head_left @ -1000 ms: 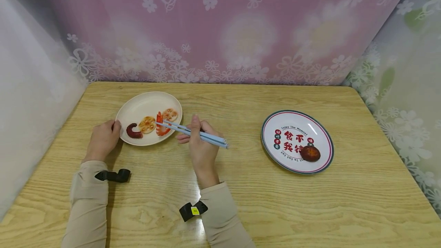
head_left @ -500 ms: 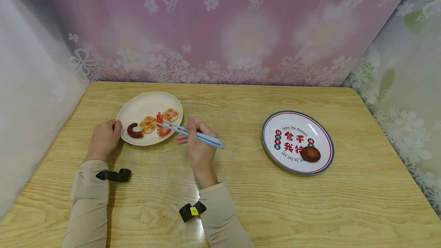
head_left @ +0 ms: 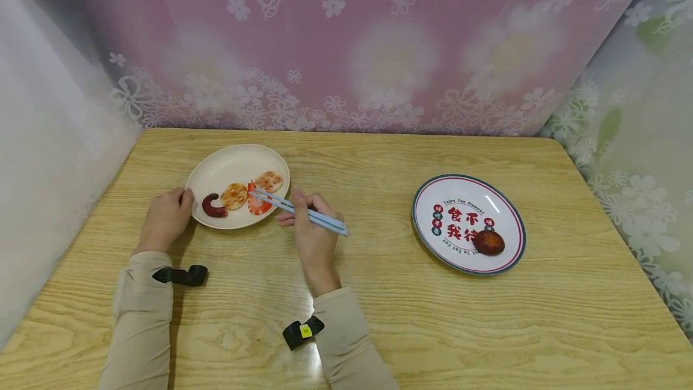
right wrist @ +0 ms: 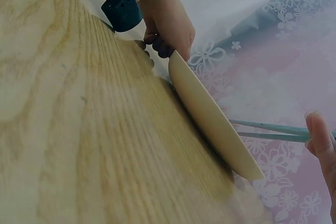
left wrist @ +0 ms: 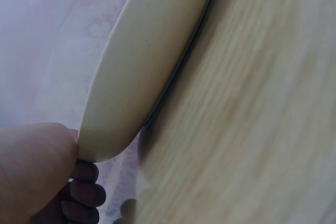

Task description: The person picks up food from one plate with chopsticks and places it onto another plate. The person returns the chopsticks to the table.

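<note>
My left hand (head_left: 165, 216) pinches the left rim of an oval cream plate (head_left: 227, 161) on the table; in the left wrist view its thumb (left wrist: 37, 166) lies at the plate's edge. On that plate are a dark red octopus tentacle (head_left: 215, 206), two browned lotus root slices (head_left: 234, 196) and a red-orange shrimp (head_left: 260, 204). Light blue chopsticks (head_left: 325, 221) are held in my right hand (head_left: 314, 239), thumb on top. Their tips touch the shrimp; whether they grip it I cannot tell. The right wrist view shows the chopsticks (right wrist: 278, 129) reaching behind the plate's rim.
A round white plate (head_left: 449, 188) with a dark green rim and red characters stands to the right. A brown shiitake mushroom (head_left: 489, 242) lies on it. Wooden table (head_left: 368, 318) spans between the plates. Floral curtains (head_left: 390, 65) hang behind and at the sides.
My right hand has shifted slightly left, and the chopsticks' rear ends moved left with it. The shrimp has changed its lie slightly under the tips. My left hand stays on the rim.
</note>
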{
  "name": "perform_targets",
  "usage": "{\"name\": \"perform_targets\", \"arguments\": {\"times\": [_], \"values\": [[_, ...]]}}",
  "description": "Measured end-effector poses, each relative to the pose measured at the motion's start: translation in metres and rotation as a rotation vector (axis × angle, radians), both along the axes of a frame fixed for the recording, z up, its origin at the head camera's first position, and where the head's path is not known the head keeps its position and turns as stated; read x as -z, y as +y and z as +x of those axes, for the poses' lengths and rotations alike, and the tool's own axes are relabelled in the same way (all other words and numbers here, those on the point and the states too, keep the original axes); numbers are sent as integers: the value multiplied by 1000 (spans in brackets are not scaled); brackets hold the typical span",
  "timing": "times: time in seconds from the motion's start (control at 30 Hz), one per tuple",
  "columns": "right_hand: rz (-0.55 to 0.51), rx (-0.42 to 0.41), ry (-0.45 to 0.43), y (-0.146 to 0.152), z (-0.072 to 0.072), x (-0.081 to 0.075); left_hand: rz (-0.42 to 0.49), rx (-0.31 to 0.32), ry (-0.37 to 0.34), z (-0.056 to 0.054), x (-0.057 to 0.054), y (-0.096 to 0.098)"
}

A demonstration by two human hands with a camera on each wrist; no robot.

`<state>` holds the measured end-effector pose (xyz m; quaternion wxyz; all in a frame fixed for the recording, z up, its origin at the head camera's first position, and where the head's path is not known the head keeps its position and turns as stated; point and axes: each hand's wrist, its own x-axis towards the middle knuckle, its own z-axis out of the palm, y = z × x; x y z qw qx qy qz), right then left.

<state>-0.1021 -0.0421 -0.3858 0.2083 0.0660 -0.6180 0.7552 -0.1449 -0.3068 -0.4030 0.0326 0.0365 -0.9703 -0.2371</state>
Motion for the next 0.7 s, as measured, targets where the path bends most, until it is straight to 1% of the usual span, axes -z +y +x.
{"name": "perform_targets", "arguments": {"times": [0.23, 0.33, 0.57, 0.7], "values": [[-4, 10, -26, 0, -1, 1, 3, -4, -7, 1, -1, 1], [-17, 3, -33, 1, -1, 0, 3, -6, -4, 1, 0, 0], [11, -6, -27, 5, -1, -1, 2, -11, -2, 0, 0, 0], [2, -17, -45, 8, -1, -3, 3, -10, 1, 0, 0, 0]]}}
